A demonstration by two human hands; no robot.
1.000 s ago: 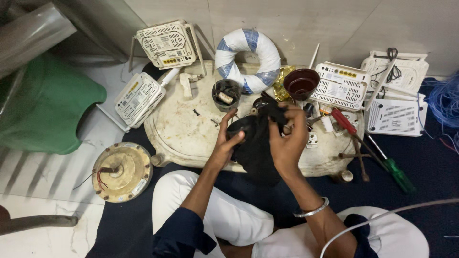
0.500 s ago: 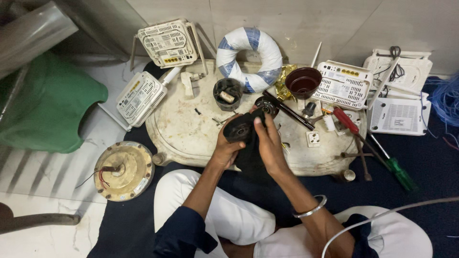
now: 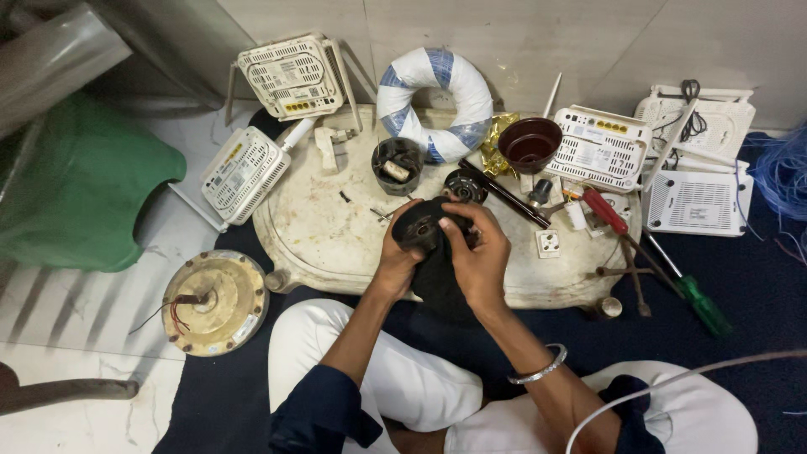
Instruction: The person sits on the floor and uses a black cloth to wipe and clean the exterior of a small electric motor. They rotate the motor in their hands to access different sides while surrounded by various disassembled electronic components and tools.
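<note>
**Both your hands on one black part, over the low table**

From your left: one green plastic seat [image 3: 80, 189]; one round cream motor housing [image 3: 215, 301] on the floor with red wires showing; two white routers [image 3: 246, 171] at that end of the dirty white table [image 3: 319, 235]; one small dark cup [image 3: 398, 163]; one blue-and-white ring of tape-wrapped cable [image 3: 435, 102]; one brown bowl [image 3: 530, 144]; then what look like three more white routers [image 3: 602, 146], though the stack at the far right is hard to separate; one red-handled screwdriver [image 3: 604, 209]; one green-handled screwdriver [image 3: 704, 306].

Your left hand [image 3: 397, 256] curls under the round black part [image 3: 420, 229], fingers closed on its left rim; your right hand [image 3: 479, 252] clasps its right side, thumb across the top; the part sits just above the table's near edge, over a black cloth [image 3: 437, 282]; both forearms rise from your lap, a silver bangle [image 3: 538, 370] on your right wrist.
</note>
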